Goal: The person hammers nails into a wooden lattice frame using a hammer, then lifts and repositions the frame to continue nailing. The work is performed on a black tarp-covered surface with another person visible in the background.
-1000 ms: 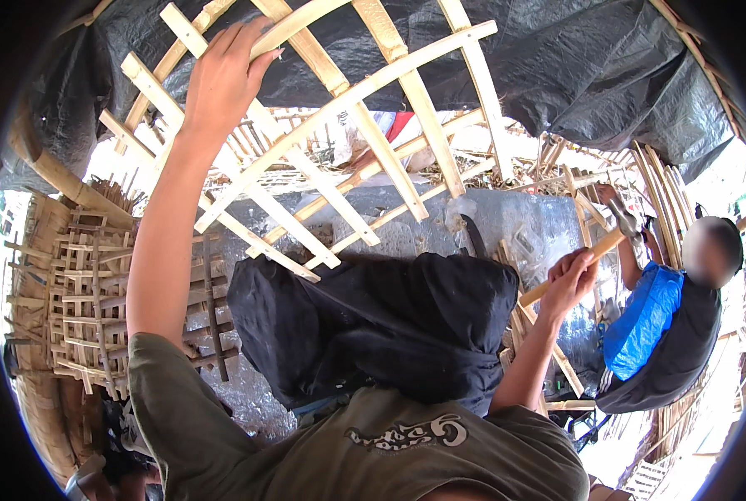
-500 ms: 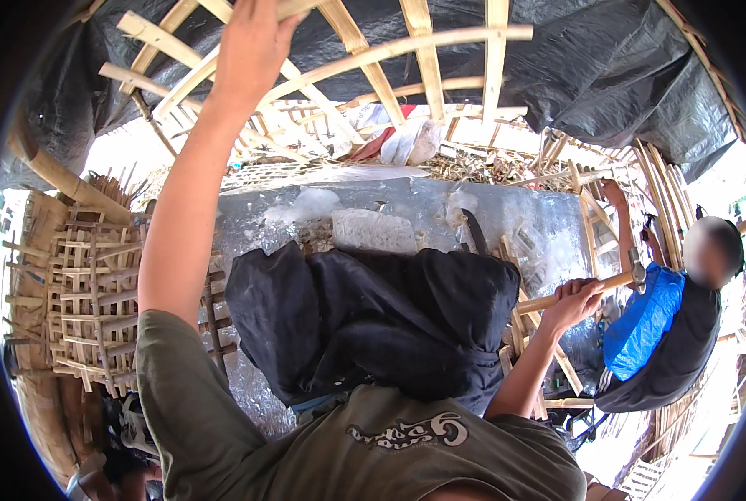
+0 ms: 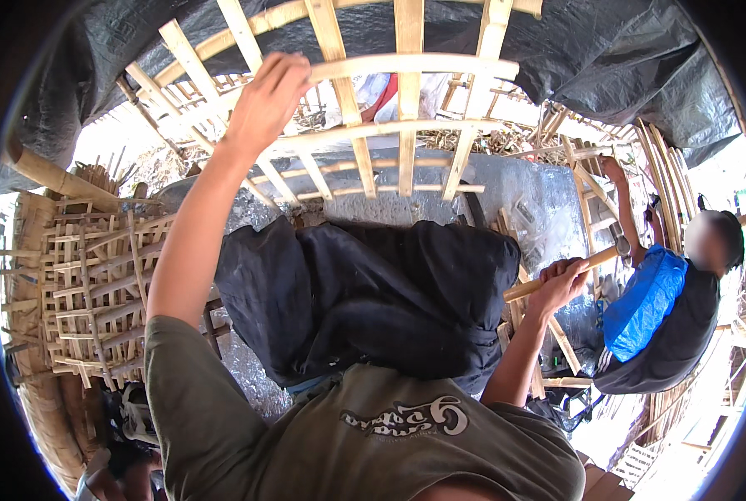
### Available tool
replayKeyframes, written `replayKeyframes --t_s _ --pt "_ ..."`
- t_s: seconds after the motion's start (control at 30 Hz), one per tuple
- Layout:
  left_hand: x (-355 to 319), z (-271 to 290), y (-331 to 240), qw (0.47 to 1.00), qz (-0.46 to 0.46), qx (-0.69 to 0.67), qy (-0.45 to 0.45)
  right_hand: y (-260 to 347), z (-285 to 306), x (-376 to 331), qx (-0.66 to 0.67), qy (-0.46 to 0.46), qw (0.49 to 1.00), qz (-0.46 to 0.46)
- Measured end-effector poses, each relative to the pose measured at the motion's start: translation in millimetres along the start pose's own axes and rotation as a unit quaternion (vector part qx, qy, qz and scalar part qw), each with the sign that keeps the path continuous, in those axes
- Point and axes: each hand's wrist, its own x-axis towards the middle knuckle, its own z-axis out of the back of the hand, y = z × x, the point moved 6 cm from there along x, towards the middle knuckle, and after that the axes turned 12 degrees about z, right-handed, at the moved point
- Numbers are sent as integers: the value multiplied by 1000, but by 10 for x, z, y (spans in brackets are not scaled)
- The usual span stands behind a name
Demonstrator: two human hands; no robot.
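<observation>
My left hand (image 3: 268,98) is raised at the far left, its fingers wrapped round the end of a crossbar on a bamboo lattice panel (image 3: 415,64). Pale slats run lengthwise across several thin crossbars, and the panel hangs tilted beyond my knees. On the right, my right hand (image 3: 557,285) grips the wooden handle of a hammer (image 3: 598,258), whose metal head points toward the far right. Dark cloth (image 3: 373,292) covers my lap between both arms. A pale block (image 3: 369,212) lies beyond it, partly hidden by the lattice.
Stacked bamboo lattices (image 3: 89,288) stand at my left. A person (image 3: 669,334) with a blue plastic bag (image 3: 644,305) sits at the right, one arm raised near upright bamboo strips. Black plastic sheeting (image 3: 615,71) hangs at the back. A grey sheet (image 3: 540,200) covers the ground.
The lattice panel has come down and nearer to me, with my left hand lowered along with it. The hammer has shifted slightly left in my right hand's grip.
</observation>
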Motion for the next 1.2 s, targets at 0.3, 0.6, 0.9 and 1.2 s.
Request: replayKeyframes --t_s 0.3,0.6,0.9,1.2 --pt "-243 49 -364 999 43 -11 13 -51 -100 -107 0 21 1000 -16" --pt "-266 67 -848 998 26 -17 49 -124 -74 -201 0 33 999 -28" --pt "-561 -152 -1194 963 235 104 -86 -274 60 -305 -7 27 999 -42" --pt "-756 -519 -1283 881 414 -110 -202 -258 75 -342 -14 37 997 -71"
